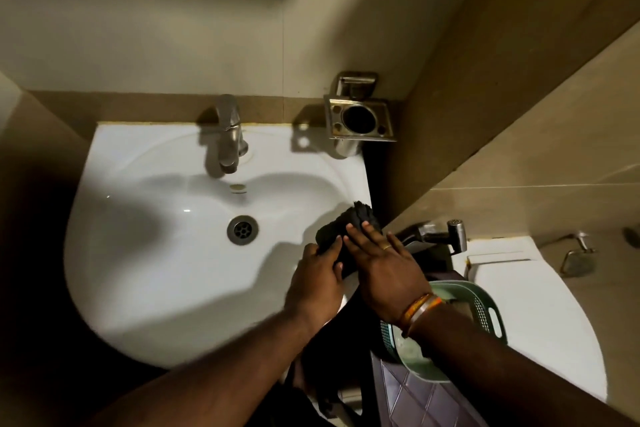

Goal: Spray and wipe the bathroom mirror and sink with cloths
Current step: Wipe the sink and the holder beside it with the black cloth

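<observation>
So, starting on the left, the white sink (145, 253) takes up most of the shot, with half of its bowl in shadow. Its drain (242, 229) sits about in the middle of the bowl, and the steel tap (225, 136) stands at the far edge, spout pointing down over the little overflow hole (238, 188).

Moving right, the left hand (317, 283) comes up from the near side over the sink's right rim. Its fingers are curled around the near-left end of a black cloth (349, 222), so it's got a real grip on it. The cloth is bunched into a roll and lies right on the sink's right edge, far end sticking up a bit.

The right hand (388, 269) is laid on top of the cloth with fingers straight and spread, pressing flat rather than grabbing. There's a ring on one finger and bangles at the wrist.

On the far wall, right of the tap, there's a steel toothbrush holder (360, 118). Just past the right hand's fingers is a small metal spray nozzle (450, 231). Under the right forearm sits a pale green basket (485, 309), and right of that is a toilet (540, 305) with its lid down. I can't tell what's in the basket.
</observation>
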